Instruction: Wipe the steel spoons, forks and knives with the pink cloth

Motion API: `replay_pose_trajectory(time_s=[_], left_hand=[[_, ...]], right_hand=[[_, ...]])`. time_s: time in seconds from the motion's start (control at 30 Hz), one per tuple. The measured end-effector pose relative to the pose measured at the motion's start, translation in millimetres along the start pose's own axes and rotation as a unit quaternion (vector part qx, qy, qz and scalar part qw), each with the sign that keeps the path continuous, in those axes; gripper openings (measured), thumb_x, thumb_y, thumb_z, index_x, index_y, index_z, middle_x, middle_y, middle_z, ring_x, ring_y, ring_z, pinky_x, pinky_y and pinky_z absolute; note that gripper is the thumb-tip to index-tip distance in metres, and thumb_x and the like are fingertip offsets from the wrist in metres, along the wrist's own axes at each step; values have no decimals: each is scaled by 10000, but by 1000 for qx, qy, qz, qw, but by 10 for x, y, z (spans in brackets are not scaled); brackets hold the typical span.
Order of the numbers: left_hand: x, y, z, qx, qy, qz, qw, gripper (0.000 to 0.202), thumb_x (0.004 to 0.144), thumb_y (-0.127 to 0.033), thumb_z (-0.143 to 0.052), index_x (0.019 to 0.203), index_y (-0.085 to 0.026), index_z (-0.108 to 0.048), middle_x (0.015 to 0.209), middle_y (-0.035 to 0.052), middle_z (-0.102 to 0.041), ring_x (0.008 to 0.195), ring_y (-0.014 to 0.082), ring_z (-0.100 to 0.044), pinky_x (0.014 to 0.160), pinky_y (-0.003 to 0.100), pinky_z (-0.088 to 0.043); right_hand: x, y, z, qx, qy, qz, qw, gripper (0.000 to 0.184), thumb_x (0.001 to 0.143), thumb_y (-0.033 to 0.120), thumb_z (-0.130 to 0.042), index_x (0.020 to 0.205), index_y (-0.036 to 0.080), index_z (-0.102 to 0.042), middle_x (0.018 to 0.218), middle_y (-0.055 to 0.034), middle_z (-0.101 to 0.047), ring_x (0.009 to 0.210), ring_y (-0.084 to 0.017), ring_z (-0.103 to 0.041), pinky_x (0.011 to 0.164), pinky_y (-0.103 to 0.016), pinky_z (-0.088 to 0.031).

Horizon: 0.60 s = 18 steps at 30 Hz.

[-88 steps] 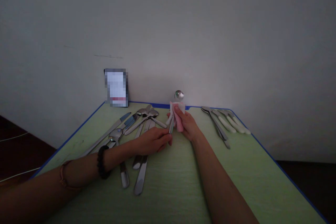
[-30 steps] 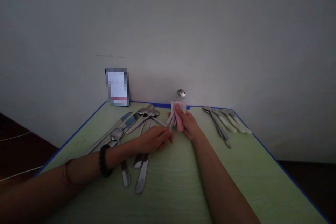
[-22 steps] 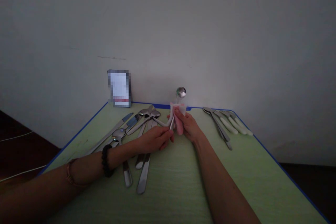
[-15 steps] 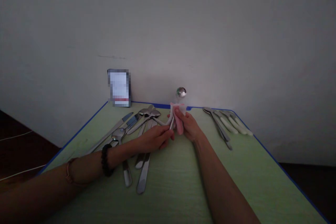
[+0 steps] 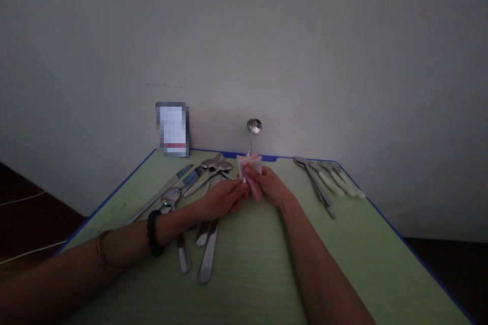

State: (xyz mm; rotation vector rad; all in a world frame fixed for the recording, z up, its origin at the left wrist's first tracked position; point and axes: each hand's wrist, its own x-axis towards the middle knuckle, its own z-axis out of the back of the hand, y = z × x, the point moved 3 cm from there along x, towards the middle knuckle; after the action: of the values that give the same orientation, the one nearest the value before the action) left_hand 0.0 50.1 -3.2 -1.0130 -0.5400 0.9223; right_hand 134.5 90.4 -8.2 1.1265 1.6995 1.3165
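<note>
A metal spoon (image 5: 253,127) stands upright with its bowl above my hands, in front of the white wall. My left hand (image 5: 220,199) pinches the lower end of its handle. My right hand (image 5: 269,186) is closed round a pink and white cloth (image 5: 250,171) wrapped about the spoon's stem. Both hands hover low over the green table (image 5: 251,264), near its far edge.
A loose heap of metal spoons and knives (image 5: 194,198) lies left of my hands. Several pieces of cutlery with white handles (image 5: 330,179) lie in a row at the far right. A small card (image 5: 172,129) leans against the wall at the back left.
The spoon's bowl has risen higher above the cloth and shifted a little left. Both hands have moved slightly left and closer together.
</note>
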Motion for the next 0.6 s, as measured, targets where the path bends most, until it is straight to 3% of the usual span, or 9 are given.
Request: replay_pose_trajectory(time_s=[0.13, 0.33, 0.47, 0.53, 0.6], left_hand=[[7, -17, 14, 11, -11, 2, 1000, 345, 939, -421, -313, 721, -209, -477, 499, -60, -438, 424, 103, -371, 442, 226, -294], [-12, -66, 23, 84, -2, -33, 996, 330, 874, -341, -416, 594, -182, -489, 494, -52, -416, 466, 94, -381, 481, 225, -284], [-7, -12, -6, -78, 50, -9, 996, 378, 918, -427, -340, 790, -165, -581, 511, -51, -472, 443, 98, -396, 457, 217, -322], [-2, 3, -15, -158, 64, -9, 985, 434, 923, -498, -303, 820, -164, -560, 502, -54, -465, 423, 93, -378, 437, 213, -317], [-2, 2, -17, -177, 65, -9, 982, 457, 908, -568, -317, 795, -174, -520, 487, -68, -438, 407, 80, -347, 424, 205, -300]], right_hand=[[1, -19, -2, 23, -10, -1, 1000, 405, 552, 507, -827, 667, 157, -657, 571, 31, -622, 519, -95, -506, 528, -229, -386], [75, -22, 136, 204, -175, 27, 963, 440, 477, 483, -874, 718, 170, -681, 631, 24, -654, 566, -102, -545, 546, -223, -440], [66, 29, 155, 291, -169, 33, 941, 371, 505, 405, -889, 737, 201, -684, 652, 54, -659, 582, -86, -562, 581, -204, -471], [39, 68, 152, 320, -149, 44, 934, 295, 574, 374, -866, 745, 224, -679, 677, 65, -666, 623, -85, -585, 628, -202, -487], [12, 98, 145, 319, -127, 59, 937, 218, 664, 376, -814, 766, 243, -674, 715, 68, -677, 680, -88, -608, 678, -206, -497]])
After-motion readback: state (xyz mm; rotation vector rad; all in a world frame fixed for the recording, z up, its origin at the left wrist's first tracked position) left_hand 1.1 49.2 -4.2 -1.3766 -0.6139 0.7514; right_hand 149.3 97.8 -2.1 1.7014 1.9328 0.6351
